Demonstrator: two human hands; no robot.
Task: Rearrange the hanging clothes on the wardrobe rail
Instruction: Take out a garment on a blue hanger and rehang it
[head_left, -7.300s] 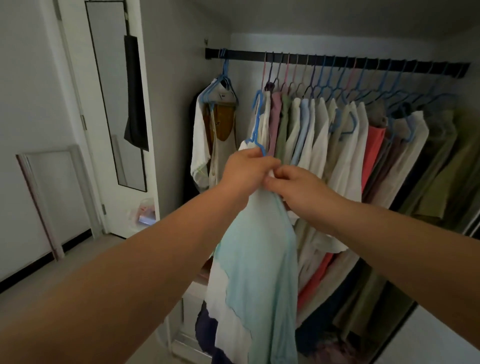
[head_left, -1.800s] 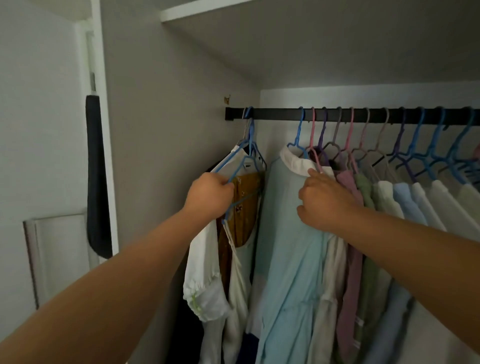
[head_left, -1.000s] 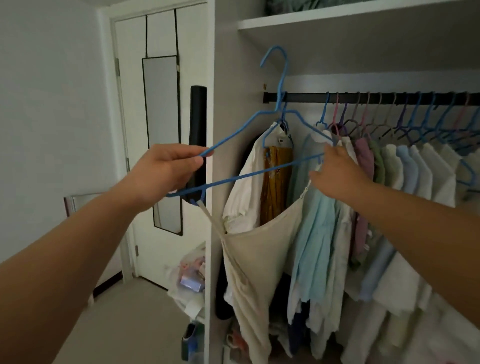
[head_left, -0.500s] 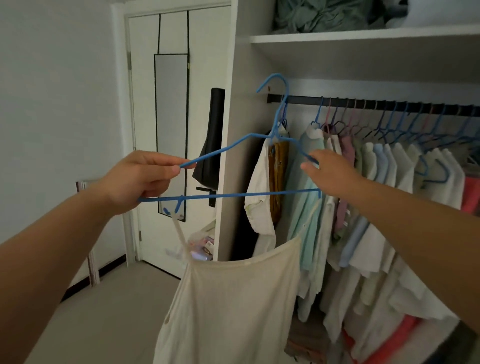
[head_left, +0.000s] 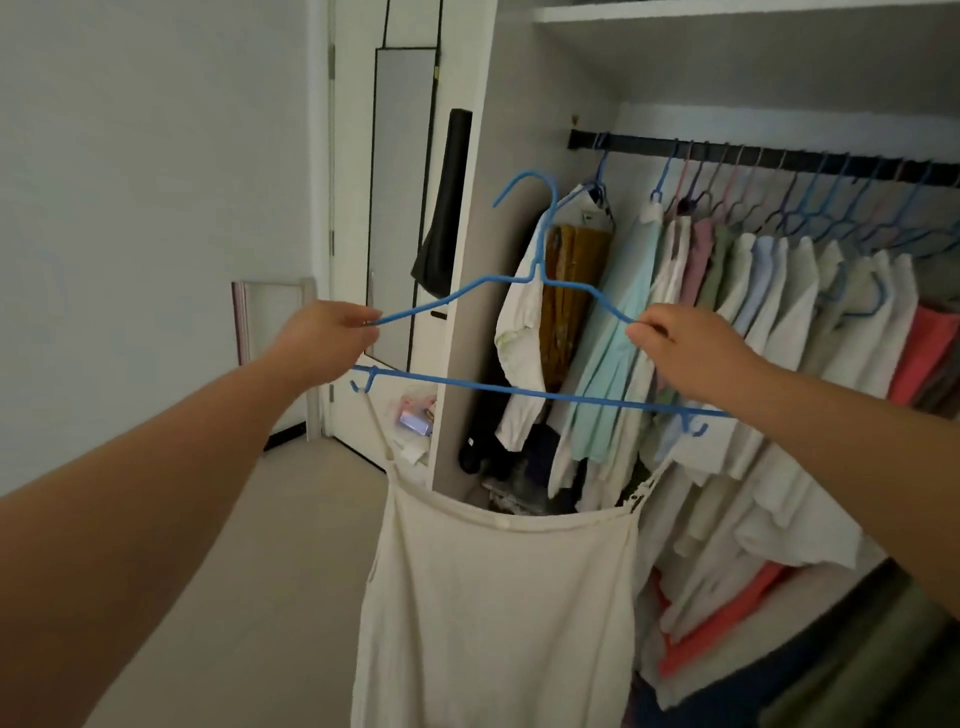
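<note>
A blue wire hanger is off the rail, held level in front of the wardrobe. My left hand pinches its left shoulder and my right hand pinches its right shoulder. A cream strappy dress hangs from the hanger's two end hooks by thin straps. The black rail runs across the upper right, carrying several shirts on blue and pink hangers. At the rail's left end hang a white garment and a mustard one, then a pale blue shirt.
The wardrobe's side panel stands just behind the held hanger. A door with a tall mirror and a black item hanging on it lies to the left. A framed panel leans on the wall. A shelf tops the wardrobe.
The hanger with the cream dress has come lower and closer to me, tilting level. My hands are spread wider on its shoulders. The view has dropped slightly.
</note>
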